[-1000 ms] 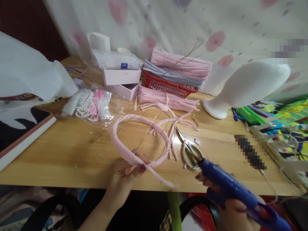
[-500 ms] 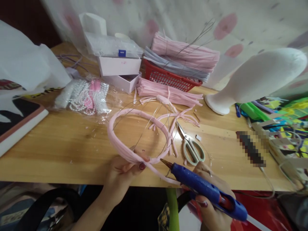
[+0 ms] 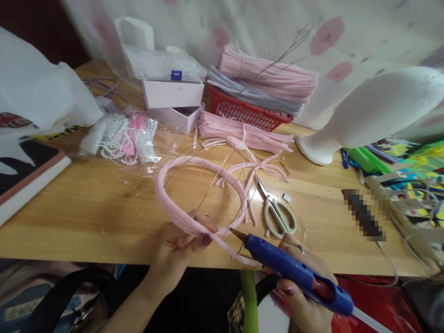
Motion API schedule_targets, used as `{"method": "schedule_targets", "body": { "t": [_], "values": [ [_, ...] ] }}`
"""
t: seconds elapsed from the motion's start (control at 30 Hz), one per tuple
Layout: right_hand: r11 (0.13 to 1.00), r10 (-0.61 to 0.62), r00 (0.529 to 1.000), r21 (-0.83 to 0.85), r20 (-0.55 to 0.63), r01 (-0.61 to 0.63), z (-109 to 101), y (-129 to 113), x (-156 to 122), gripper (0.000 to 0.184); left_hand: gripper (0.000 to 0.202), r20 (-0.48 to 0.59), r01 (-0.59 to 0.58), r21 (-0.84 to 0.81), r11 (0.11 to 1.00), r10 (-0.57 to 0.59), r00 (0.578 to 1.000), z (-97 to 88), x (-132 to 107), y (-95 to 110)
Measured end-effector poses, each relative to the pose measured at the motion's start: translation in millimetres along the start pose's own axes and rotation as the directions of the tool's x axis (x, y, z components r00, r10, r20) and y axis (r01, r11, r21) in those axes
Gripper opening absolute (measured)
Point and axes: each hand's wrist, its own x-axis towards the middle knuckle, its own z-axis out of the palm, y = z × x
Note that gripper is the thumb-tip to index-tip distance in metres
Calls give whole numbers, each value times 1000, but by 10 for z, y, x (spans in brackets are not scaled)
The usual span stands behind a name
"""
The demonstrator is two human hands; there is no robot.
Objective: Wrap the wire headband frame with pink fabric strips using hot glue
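My left hand (image 3: 180, 247) pinches the near end of a pink wrapped hoop (image 3: 166, 203) at the table's front edge, with a loose pink strip trailing to the right. My right hand (image 3: 305, 296) grips a blue glue gun (image 3: 294, 273). Its copper nozzle points left and sits just right of the pinched spot on the hoop. Thin wires cross the hoop's opening.
Pale green scissors (image 3: 277, 215) lie right of the hoop among cut pink strips (image 3: 243, 134). Behind are a red basket (image 3: 243, 113) of pink and grey stems, a white box (image 3: 173, 95), bagged pearls (image 3: 121, 138), and a white foam head (image 3: 374, 111). Coloured clutter fills the right side.
My right hand has brought the glue gun leftward from over the scissors until its nozzle is beside the hoop end. My left hand keeps its pinch on the hoop.
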Motion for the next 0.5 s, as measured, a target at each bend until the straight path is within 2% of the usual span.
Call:
{"method": "schedule_targets", "body": {
  "t": [0.5],
  "values": [
    [999,29,999,25,17,-30,4,11,-22,46,8,17,-8,3,1000,8,1000,-24,-13,-8]
  ]
}}
